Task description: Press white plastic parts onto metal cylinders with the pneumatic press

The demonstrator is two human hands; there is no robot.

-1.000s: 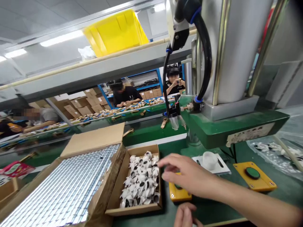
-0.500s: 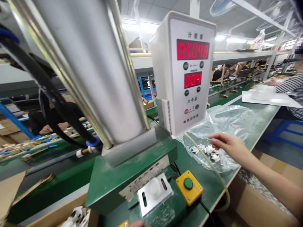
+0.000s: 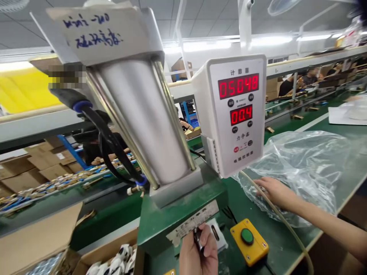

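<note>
Counter: white box counter with red digits (image 3: 236, 114), 1 o'clock
Button: yellow box with green push-button (image 3: 249, 240), 4 o'clock
Press: silver metal cylinder (image 3: 140, 122), 11 o'clock

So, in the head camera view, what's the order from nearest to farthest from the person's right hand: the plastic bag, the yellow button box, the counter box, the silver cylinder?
1. Clear plastic bag: under the right hand.
2. Yellow button box and white counter box: too close to call, both to the hand's left.
3. Silver cylinder: farthest, left of the counter box.
</note>
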